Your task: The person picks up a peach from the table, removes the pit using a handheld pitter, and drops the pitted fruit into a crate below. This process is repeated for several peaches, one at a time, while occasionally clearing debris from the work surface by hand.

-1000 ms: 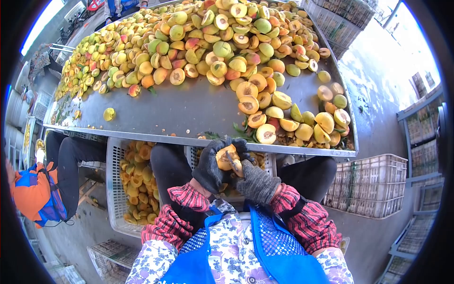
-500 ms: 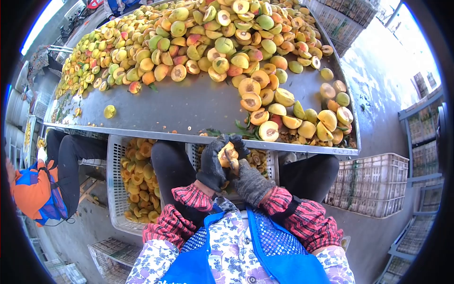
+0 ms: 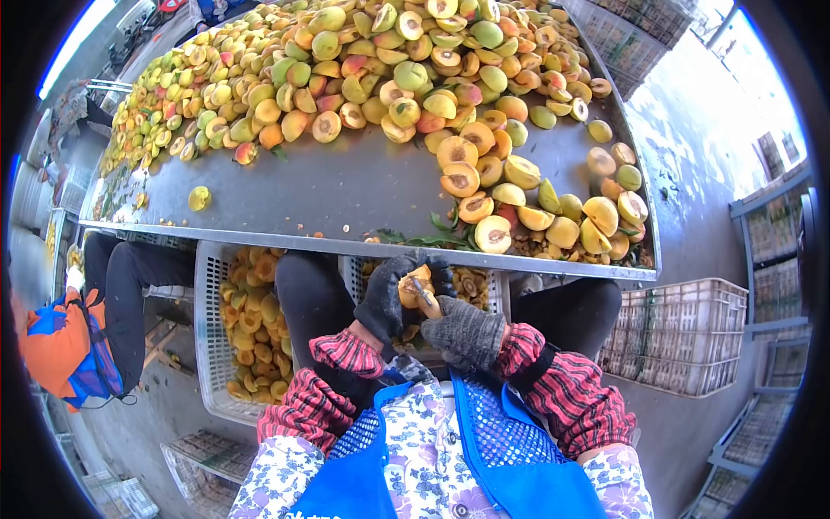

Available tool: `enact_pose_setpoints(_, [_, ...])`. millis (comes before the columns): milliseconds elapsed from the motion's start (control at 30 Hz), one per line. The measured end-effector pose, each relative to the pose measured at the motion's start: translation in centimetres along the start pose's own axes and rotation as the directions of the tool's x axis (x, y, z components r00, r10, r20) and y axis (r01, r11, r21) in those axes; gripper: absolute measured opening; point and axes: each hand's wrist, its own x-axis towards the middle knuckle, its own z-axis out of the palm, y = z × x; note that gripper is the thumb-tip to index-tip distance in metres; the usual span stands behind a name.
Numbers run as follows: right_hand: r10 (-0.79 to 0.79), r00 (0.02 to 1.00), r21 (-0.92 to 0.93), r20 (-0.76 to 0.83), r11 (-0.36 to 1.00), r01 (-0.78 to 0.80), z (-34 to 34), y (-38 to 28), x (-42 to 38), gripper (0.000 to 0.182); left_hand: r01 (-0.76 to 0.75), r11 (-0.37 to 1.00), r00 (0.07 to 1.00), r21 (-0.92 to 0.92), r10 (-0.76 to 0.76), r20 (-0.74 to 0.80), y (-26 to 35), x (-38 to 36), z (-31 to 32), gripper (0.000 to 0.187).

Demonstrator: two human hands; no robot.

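Right sleeve (image 3: 571,394) has swung outward | table (image 3: 320,203): piled fruit (image 3: 346,65) | left hand (image 3: 380,303) curled round peach (image 3: 409,291), above basket (image 3: 497,298); right hand (image 3: 467,333) clenched on tool (image 3: 429,304) | peach probably light, firm, juice-slick, easily bruised; best cupped by its skin | lettering on vest (image 3: 536,484) cropped, unreadable; no legible brand

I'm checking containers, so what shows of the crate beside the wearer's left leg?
The crate is whitish, apparently plastic, with slotted walls and an open top. It stands upright, partly beneath the table, filled with yellow-orange fruit halves. The left leg hides its right side, so contact is unclear.
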Motion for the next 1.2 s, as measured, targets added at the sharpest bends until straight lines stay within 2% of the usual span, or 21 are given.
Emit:
enact_pose_setpoints(33, [-0.203,0.979,-0.209,0.033,0.956,0.206,-0.5,0.4,0.0,0.018,-0.136,0.952,0.99,0.274,0.143,-0.006,1.7,-0.7,1.9,0.025])
enact_pose_setpoints(67, [-0.386,0.916,-0.398,0.107,0.828,0.395,-0.7,0.8,0.0,0.016,-0.148,0.959,0.988,0.242,0.156,-0.012,1.9,-0.7,2.3,0.027])
enact_pose_setpoints(100, [-0.438,0.898,-0.334,0.045,0.84,0.427,-0.4,1.2,0.1,0.018,-0.161,0.964,0.986,0.209,0.169,-0.018,2.0,-0.7,2.6,0.03])
enact_pose_setpoints(167, [-0.523,0.848,-0.209,-0.088,0.842,0.498,0.5,1.9,0.2,0.022,0.064,0.884,0.998,-0.462,-0.066,0.012,0.5,0.4,1.5,0.037])
enact_pose_setpoints(200, [-0.274,0.955,0.272,-0.115,0.916,0.295,0.7,1.3,0.0,0.023,0.009,0.909,1.0,-0.416,-0.003,0.014,0.1,0.7,1.2,0.038])
enact_pose_setpoints(233, [-0.026,1.0,0.684,-0.011,0.729,0.027,0.9,0.2,-0.3,0.024,-0.05,0.929,0.998,-0.367,0.061,0.019,-0.1,1.0,0.9,0.039])
enact_pose_setpoints(267, [0.066,0.994,0.833,0.086,0.543,-0.108,1.1,-0.2,-0.3,0.025,-0.11,0.942,0.992,-0.317,0.125,0.027,-0.3,1.2,0.8,0.041])
enact_pose_setpoints(300, [0.157,0.971,0.924,0.182,0.311,-0.224,1.3,-0.6,-0.4,0.027,-0.098,0.881,0.994,-0.462,0.111,0.001,-0.2,1.3,1.3,0.041])
enact_pose_setpoints(367, [0.159,0.971,0.95,0.177,0.231,-0.211,1.6,-0.7,-0.4,0.029,-0.081,0.694,0.996,-0.716,0.074,-0.041,-0.1,1.5,2.5,0.041])
enact_pose_setpoints(467, [0.13,0.967,0.975,0.219,-0.003,-0.221,1.6,-0.4,-0.4,0.031,-0.271,0.87,0.955,-0.411,0.188,-0.231,-0.4,1.2,2.9,0.039])
enact_pose_setpoints(567, [0.093,0.987,0.98,0.127,0.14,-0.14,1.5,-0.9,-0.8,0.029,-0.107,0.754,0.985,-0.648,-0.007,-0.171,-2.9,2.3,-0.4,0.038])
enact_pose_setpoints(700, [0.212,0.976,0.811,0.043,0.564,-0.158,0.5,-0.6,-1.4,0.019,-0.242,0.894,0.897,-0.377,0.059,-0.437,3.6,-0.5,1.3,0.035])
enact_pose_setpoints(733, [0.249,0.968,0.715,0.019,0.674,-0.187,0.5,-0.4,-1.3,0.02,-0.39,0.921,0.858,-0.026,0.352,-0.375,5.3,-1.7,1.2,0.031])
enact_pose_setpoints(833, [0.362,0.932,0.442,-0.029,0.841,-0.313,1.4,2.1,-0.5,0.023,-0.461,0.884,0.757,-0.078,0.345,-0.556,10.3,-5.1,-3.0,0.024])
enact_pose_setpoints(867, [0.294,0.955,0.295,-0.042,0.917,-0.27,1.9,3.7,-0.6,0.026,-0.402,0.849,0.623,0.343,0.528,-0.577,10.8,-6.3,-6.9,0.022])
enact_pose_setpoints(933, [0.28,0.958,0.145,-0.067,0.952,-0.268,3.4,6.7,-0.7,0.031,0.044,0.789,0.627,0.612,0.455,-0.632,13.3,-8.7,-11.3,0.029])
enact_pose_setpoints(967, [0.337,0.938,0.153,-0.08,0.934,-0.322,3.9,7.3,-0.4,0.033,0.306,0.517,0.635,0.799,0.514,-0.576,14.4,-8.8,-12.4,0.029])
enact_pose_setpoints(1033, [0.38,0.925,0.041,0.021,0.924,-0.381,3.8,6.9,0.6,0.039,0.323,0.342,0.597,0.883,0.65,-0.47,15.6,-6.7,-12.8,0.029])
enact_pose_setpoints(1100, [0.415,0.907,-0.016,0.076,0.91,-0.415,3.5,6.5,1.3,0.043,-0.024,0.67,0.673,0.742,0.559,-0.484,16.4,-2.4,-13.1,0.031])
enact_pose_setpoints(1167, [0.432,0.898,-0.01,0.083,0.901,-0.433,3.4,6.5,1.5,0.045,-0.023,0.853,0.724,0.522,0.374,-0.58,17.4,3.5,-12.9,0.037])
enact_pose_setpoints(1200, [0.43,0.901,0.018,0.061,0.902,-0.432,4.7,9.6,1.1,0.046,0.005,0.8,0.739,0.6,0.401,-0.541,17.4,6.7,-14.6,0.039])
